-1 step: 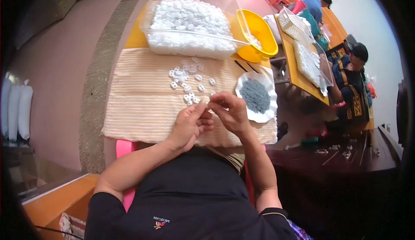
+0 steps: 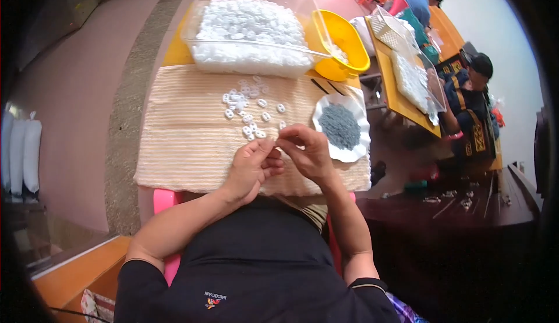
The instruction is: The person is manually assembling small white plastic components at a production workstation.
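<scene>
My left hand (image 2: 251, 169) and my right hand (image 2: 308, 151) meet fingertip to fingertip over the striped cloth (image 2: 180, 148). Both are closed in a pinch, and whatever sits between the fingertips is too small and covered to make out. Just beyond them lie several small white oval pieces with two holes (image 2: 262, 103), loosely scattered on the cloth. To the right of my right hand stands a white fluted dish (image 2: 318, 112) holding a heap of small grey pieces (image 2: 340, 126). Two thin black sticks (image 2: 327, 86) lie behind the dish.
A clear plastic bin (image 2: 195, 64) full of white pieces stands at the table's far side, beside a yellow basin (image 2: 365, 61). Rightward, a person (image 2: 466, 102) sits at another table (image 2: 402, 102) with a similar bin. Dark furniture (image 2: 448, 212) with small metal parts is at lower right.
The whole scene has shifted slightly left and up in the picture. My hands keep the same pinch, and nothing on the cloth has visibly moved.
</scene>
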`<action>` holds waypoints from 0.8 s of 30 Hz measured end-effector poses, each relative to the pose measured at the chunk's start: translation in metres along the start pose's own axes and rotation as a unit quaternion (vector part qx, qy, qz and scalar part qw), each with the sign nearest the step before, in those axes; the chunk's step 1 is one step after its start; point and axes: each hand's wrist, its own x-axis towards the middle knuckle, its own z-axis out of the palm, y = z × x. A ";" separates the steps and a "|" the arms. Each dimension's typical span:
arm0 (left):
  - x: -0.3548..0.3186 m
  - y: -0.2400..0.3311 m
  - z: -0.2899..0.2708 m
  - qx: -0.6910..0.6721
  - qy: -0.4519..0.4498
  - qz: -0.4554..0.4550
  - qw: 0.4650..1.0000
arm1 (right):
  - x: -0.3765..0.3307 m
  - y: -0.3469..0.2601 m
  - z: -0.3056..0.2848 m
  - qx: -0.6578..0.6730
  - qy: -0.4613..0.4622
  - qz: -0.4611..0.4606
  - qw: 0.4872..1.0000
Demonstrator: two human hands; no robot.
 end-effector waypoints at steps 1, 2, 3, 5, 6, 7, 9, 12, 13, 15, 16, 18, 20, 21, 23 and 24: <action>0.000 -0.001 0.001 0.022 0.010 0.009 1.000 | -0.003 -0.001 -0.002 -0.027 -0.017 -0.015 0.999; -0.001 -0.002 0.002 0.044 0.019 0.019 0.999 | -0.006 -0.002 -0.001 -0.038 -0.009 -0.061 0.997; -0.002 0.000 0.002 0.039 0.011 0.020 0.999 | -0.008 -0.002 0.000 -0.050 -0.008 -0.076 0.996; -0.002 0.002 0.005 0.049 0.006 0.011 0.999 | -0.010 -0.002 0.000 -0.062 0.005 -0.115 0.991; -0.002 0.003 0.005 0.057 0.007 0.012 0.998 | -0.011 -0.003 -0.002 -0.064 0.011 -0.111 0.992; -0.002 0.003 0.004 0.059 -0.003 0.009 0.998 | -0.012 -0.003 -0.003 -0.051 0.006 -0.105 0.993; -0.001 0.003 0.007 0.069 -0.007 -0.001 0.998 | -0.016 -0.003 -0.006 -0.038 0.005 -0.097 0.995; 0.000 0.001 0.006 0.083 -0.014 -0.010 0.996 | -0.020 -0.002 -0.010 0.017 -0.010 -0.067 0.998; 0.001 0.000 0.007 0.087 -0.017 -0.012 0.996 | -0.021 0.000 -0.011 0.001 -0.016 -0.070 0.997; -0.001 -0.001 0.009 0.099 -0.013 -0.010 0.995 | -0.023 0.002 -0.014 -0.016 -0.019 -0.071 0.997; -0.002 -0.001 0.010 0.111 -0.007 -0.005 0.994 | -0.024 0.002 -0.015 -0.025 -0.022 -0.078 0.996; -0.002 0.000 0.010 0.117 -0.006 -0.002 0.993 | -0.025 0.001 -0.017 -0.035 -0.024 -0.085 0.995; -0.003 0.001 0.010 0.122 -0.004 0.001 0.993 | -0.026 -0.002 -0.018 -0.041 -0.025 -0.085 0.995; -0.003 0.001 0.009 0.132 -0.001 0.000 0.991 | -0.026 -0.001 -0.019 -0.042 -0.024 -0.085 0.995; -0.003 0.002 0.010 0.142 0.000 -0.001 0.990 | -0.027 0.003 -0.020 -0.034 -0.043 -0.086 0.995; -0.004 0.002 0.010 0.134 0.005 -0.001 0.991 | -0.028 0.004 -0.020 -0.034 -0.042 -0.086 0.995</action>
